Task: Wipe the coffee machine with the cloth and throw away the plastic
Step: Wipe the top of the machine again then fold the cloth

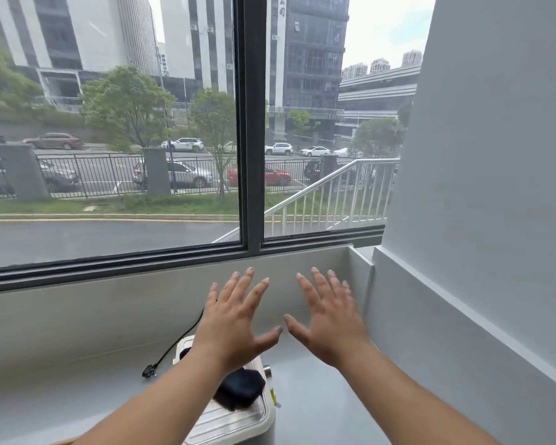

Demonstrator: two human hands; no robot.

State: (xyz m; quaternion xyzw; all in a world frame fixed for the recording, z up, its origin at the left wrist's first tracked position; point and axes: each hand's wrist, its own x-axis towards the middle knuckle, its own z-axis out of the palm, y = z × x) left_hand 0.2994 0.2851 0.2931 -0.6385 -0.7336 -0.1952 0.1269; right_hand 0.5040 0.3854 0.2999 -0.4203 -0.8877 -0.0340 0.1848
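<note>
A white coffee machine [238, 422] stands on the grey counter [77, 390], largely hidden under my left forearm. On its metal top lies a dark cloth [241, 388]. A small yellowish scrap, perhaps plastic [274, 398], sticks out at the machine's right side. My left hand [235, 322] and my right hand [328, 319] are raised side by side above the machine with fingers spread, backs toward me, holding nothing.
The machine's black power cord runs left to a plug [149, 370] lying on the counter. A large window with a dark frame [252, 155] rises behind the counter. A white wall [479, 220] closes the right side.
</note>
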